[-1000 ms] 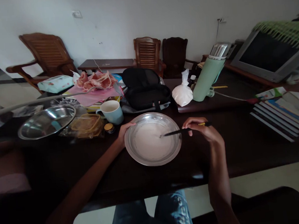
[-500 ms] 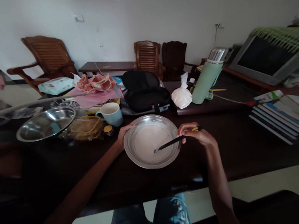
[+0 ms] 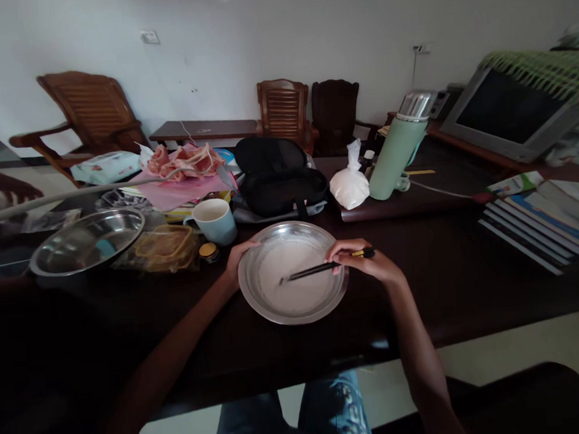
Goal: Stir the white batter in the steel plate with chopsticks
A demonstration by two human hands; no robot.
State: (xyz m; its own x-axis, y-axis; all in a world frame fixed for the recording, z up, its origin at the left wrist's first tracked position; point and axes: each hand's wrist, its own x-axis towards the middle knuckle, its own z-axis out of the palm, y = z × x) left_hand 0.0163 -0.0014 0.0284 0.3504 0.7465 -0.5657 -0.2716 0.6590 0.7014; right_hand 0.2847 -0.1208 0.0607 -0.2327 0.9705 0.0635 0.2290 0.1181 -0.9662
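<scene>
A shallow metal basin stands on the dark table and holds a pale, milky liquid. My left hand grips its left rim, with the thumb over the edge. In my right hand are black chopsticks with yellow bands near their upper ends; the fingers are closed round them. Their tips dip into the liquid near the basin's middle. The right hand is over the basin's right rim.
Left of the basin are a light blue mug, a small yellow-lidded jar, a plastic food box and another metal basin. Behind are a black bag, a tied bag of white powder and a green thermos. Books lie right.
My right hand has moved left with the chopsticks, and their tips have shifted left through the liquid. My left hand stays on the rim. At far left, another person's hand has moved lower.
</scene>
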